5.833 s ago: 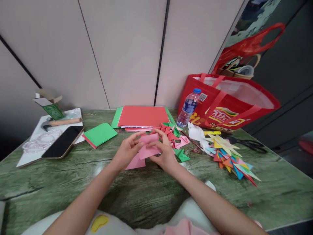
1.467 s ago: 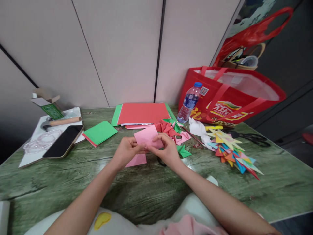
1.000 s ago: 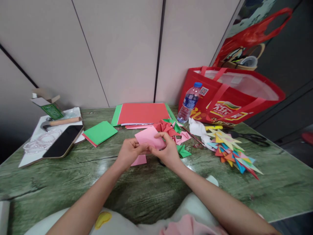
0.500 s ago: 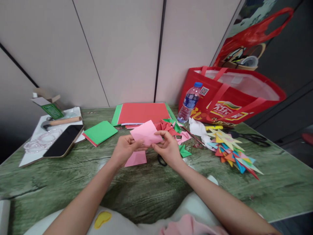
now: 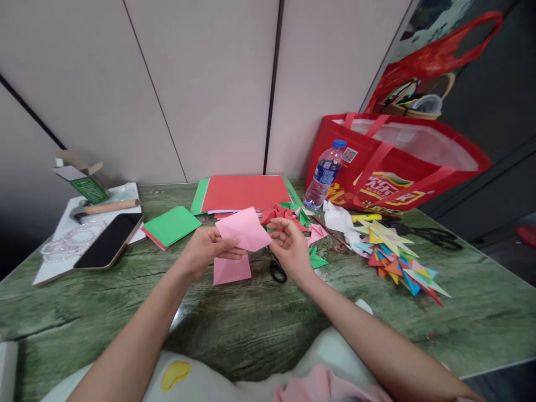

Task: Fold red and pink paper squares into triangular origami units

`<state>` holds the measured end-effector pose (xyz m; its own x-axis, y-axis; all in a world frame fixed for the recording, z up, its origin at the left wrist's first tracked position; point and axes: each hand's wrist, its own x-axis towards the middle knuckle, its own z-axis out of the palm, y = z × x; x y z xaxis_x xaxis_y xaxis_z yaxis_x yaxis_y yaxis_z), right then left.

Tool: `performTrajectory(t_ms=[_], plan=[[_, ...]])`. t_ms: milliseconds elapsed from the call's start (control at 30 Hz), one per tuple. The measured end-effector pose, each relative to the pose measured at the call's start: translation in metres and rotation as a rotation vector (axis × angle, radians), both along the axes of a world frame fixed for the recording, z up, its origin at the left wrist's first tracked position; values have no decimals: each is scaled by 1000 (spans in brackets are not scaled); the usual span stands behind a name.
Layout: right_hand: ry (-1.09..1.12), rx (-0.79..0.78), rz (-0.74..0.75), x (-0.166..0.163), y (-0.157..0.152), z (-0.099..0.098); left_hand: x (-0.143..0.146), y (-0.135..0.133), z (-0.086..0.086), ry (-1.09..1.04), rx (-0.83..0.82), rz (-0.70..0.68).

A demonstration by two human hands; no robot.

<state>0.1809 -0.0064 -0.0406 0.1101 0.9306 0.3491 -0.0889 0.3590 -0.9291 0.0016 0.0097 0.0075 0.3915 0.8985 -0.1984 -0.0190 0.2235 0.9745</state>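
Note:
A square of pink paper (image 5: 245, 226) is held up above the table, its left side pinched between the thumb and fingers of my left hand (image 5: 209, 248). By the paper's right corner, my right hand (image 5: 288, 243) has its fingers apart and slightly curled, with nothing visible in them. Below lies a second pink paper square (image 5: 232, 270) on the table. The black handle of a pair of scissors (image 5: 277, 272) shows beside my right hand, the rest mostly hidden. Behind that hand are folded red paper pieces (image 5: 281, 215) and a green folded piece (image 5: 317, 258).
Red sheets (image 5: 247, 190) lie at the back, with green squares (image 5: 171, 226) to their left. A phone (image 5: 109, 241) and hammer (image 5: 109, 209) rest at left. On the right stand a water bottle (image 5: 324, 176) and red bag (image 5: 393, 162), near a colourful folded-paper cluster (image 5: 402, 259).
My right hand has let go of the pink paper and its fingers have spread. My left hand has shifted slightly left with the paper, uncovering more of the scissors handle.

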Motion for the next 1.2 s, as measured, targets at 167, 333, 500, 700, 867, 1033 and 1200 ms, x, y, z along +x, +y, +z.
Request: performTrajectory(t_ms=[167,333,500,700,867,1033,1200], plan=[[27,14,-37,2,-1,6,-4,-2,5,163,-37,-106],[-64,-34,20,-1,-7,9,-5,-6,1,331,-60,-370],[-305,-85,211,-4,-10,3,0,-8,-6,409,25,-442],[-309,-88,144,-4,-10,6,4,-7,-4,382,69,-306],[-314,-91,150,-5,-11,4,5,-7,-5,300,115,-285],[-137,-125,48,-3,-4,-4,9,-7,-6,294,157,-189],[-253,-74,-38,1,-3,-6,14,-8,-5,249,128,-136]])
